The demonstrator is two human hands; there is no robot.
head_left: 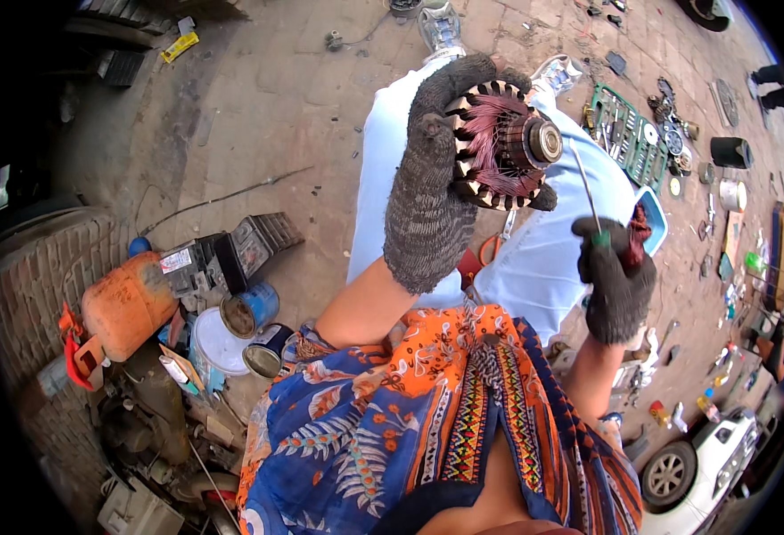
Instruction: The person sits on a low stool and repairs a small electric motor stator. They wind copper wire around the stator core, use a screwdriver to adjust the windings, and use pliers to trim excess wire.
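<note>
My left hand (423, 201), in a dark knitted glove, grips a round motor armature (490, 152) with reddish copper windings and a metal end facing up, above my lap. My gloved right hand (615, 285) is closed on a screwdriver (588, 187) with a green handle, its thin shaft pointing up toward the armature, apart from it. Orange-handled scissors (488, 249) lie between my legs, below the armature. A light blue tray (653, 234) with reddish wire in it sits beside my right hand.
An open socket set (624, 134) and scattered parts lie on the paving at right. At left are an orange canister (124, 308), batteries (258, 245) and cans. A white car (713, 459) is at lower right; another person's dark legs (771, 89) show at the far right.
</note>
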